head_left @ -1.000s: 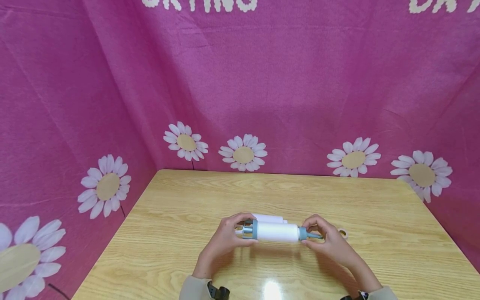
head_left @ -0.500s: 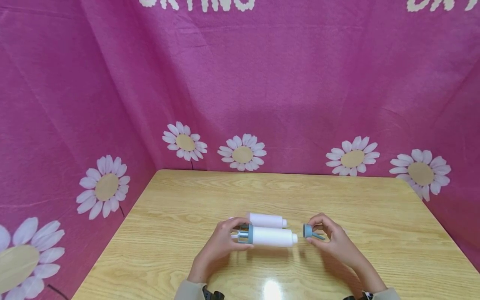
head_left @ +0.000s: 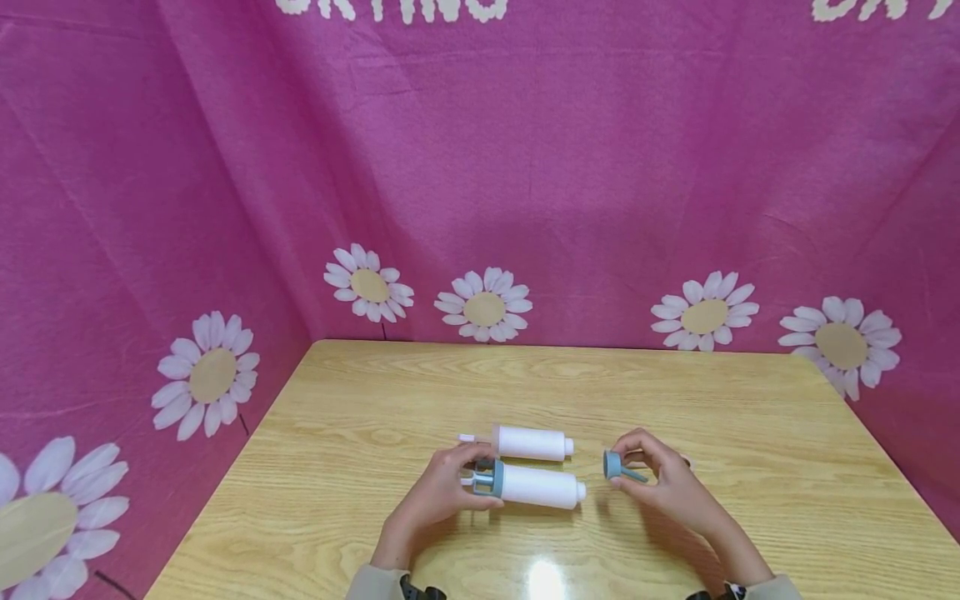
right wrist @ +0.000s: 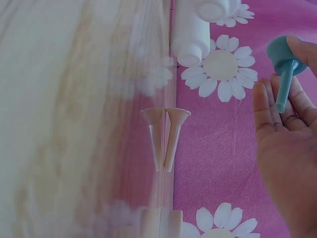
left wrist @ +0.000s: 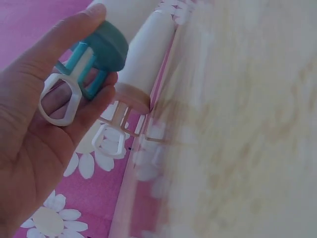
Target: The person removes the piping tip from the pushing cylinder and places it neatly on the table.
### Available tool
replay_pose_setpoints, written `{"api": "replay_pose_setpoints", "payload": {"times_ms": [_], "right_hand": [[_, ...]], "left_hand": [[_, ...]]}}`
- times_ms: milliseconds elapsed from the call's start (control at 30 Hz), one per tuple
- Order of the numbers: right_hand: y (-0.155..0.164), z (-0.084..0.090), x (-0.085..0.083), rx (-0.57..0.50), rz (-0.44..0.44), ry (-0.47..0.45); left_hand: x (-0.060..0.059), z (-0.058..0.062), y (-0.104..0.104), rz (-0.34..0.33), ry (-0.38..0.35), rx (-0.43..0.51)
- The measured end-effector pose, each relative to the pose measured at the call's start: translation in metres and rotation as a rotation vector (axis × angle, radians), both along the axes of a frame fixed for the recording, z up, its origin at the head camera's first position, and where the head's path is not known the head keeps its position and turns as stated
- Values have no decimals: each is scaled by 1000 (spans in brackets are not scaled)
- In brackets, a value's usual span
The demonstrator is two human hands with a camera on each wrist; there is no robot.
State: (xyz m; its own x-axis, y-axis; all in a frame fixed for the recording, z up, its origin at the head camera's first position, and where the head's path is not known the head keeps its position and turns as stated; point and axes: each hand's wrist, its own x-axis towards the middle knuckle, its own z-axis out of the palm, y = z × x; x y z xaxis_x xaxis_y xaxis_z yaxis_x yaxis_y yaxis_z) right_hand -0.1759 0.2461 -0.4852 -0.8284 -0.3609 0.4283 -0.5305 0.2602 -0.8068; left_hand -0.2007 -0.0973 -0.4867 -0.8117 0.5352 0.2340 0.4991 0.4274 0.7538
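Observation:
My left hand (head_left: 441, 490) grips the teal collar (head_left: 487, 479) of a white tube (head_left: 540, 487), thumb on one side and fingers on the other. A white loop handle (left wrist: 69, 101) sticks out of the collar's end towards the palm. The tube lies level, its narrow white neck (head_left: 581, 492) uncovered and pointing right. My right hand (head_left: 663, 482) pinches a teal cap with a thin spout (head_left: 613, 465), held apart from the neck with its hollow side facing the tube. Behind the held tube lies a similar white tube with a pinkish collar (head_left: 532, 443).
A small pale ring-like piece (head_left: 687, 461) is partly hidden behind the right hand. Near the table edge in the right wrist view stands a beige flared piece (right wrist: 176, 134), with its reflection beside it. A pink daisy cloth (head_left: 592, 317) hangs behind the wooden table (head_left: 375, 392).
The teal cap has come off the tube's neck, in the right hand. My left hand has drawn the tube left and down, uncovering the second tube behind it.

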Motion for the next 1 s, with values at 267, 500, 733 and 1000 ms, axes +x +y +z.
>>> {"api": "replay_pose_setpoints", "payload": {"times_ms": [267,500,733,1000], "right_hand": [[0,0,0,19,3,-9],[0,2,1,39,18,0],[0,2,1,57,11,-20],[-1,0,2,64,8,-15]], "left_hand": [[-1,-5,-2,-4,-47,-29],[-3,-7,-3,13,-75,-80],[-4,-9,-5,6,-119,-116],[-5,-12,-7,1,-126,-140]]}}
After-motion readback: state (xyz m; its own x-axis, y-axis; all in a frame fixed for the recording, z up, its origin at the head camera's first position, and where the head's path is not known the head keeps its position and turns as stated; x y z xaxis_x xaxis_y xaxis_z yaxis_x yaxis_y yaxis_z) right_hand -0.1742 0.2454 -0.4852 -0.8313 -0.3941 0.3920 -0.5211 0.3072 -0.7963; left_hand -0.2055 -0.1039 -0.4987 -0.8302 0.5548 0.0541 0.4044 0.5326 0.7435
